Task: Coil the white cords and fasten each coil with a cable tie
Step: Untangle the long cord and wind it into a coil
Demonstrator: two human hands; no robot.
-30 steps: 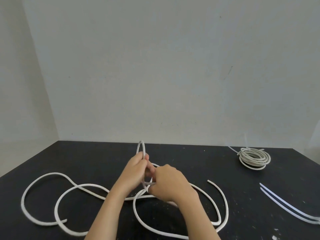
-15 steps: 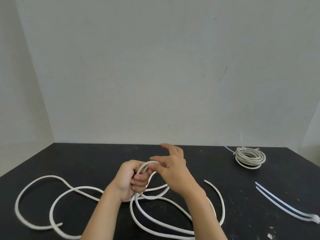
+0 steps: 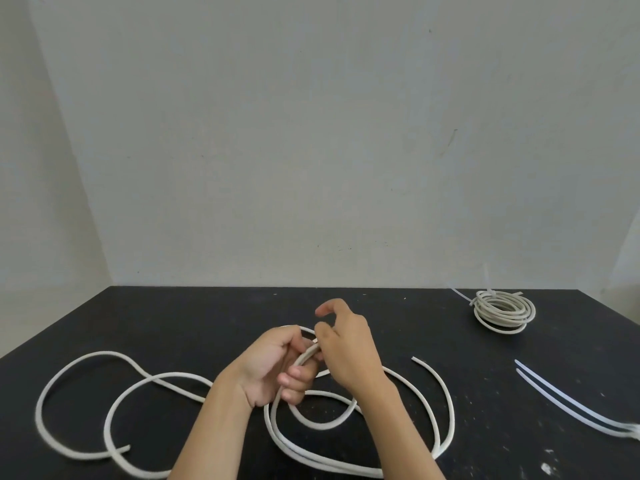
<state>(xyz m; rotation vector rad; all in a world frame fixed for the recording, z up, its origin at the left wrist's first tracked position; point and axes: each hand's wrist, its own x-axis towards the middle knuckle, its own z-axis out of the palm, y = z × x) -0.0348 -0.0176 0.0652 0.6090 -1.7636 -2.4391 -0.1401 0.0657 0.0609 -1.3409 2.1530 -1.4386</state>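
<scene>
White cord [image 3: 320,426] sprawls over the black counter [image 3: 173,317] in loose bends, and only a small part of it is gathered up between the two hands at the middle. The left hand [image 3: 273,368] has its fingers curled round a turn or two of the cord. The right hand [image 3: 349,351] is close against it, thumb by the cord and forefinger lifted clear. Whether its hidden fingers grip the cord I cannot tell. Coiling looks barely begun. The slack lies on both sides: wide bends run away to the left, with one free end there near the front edge, while big loops sit under the right forearm, with the other end just right of that hand. So the right hand is nearer the next length to draw in — the left need only keep its hold. At the far right rests a finished coil [image 3: 504,311], already tied, and two cable ties [image 3: 568,400] lie nearer, well apart from both hands.
</scene>
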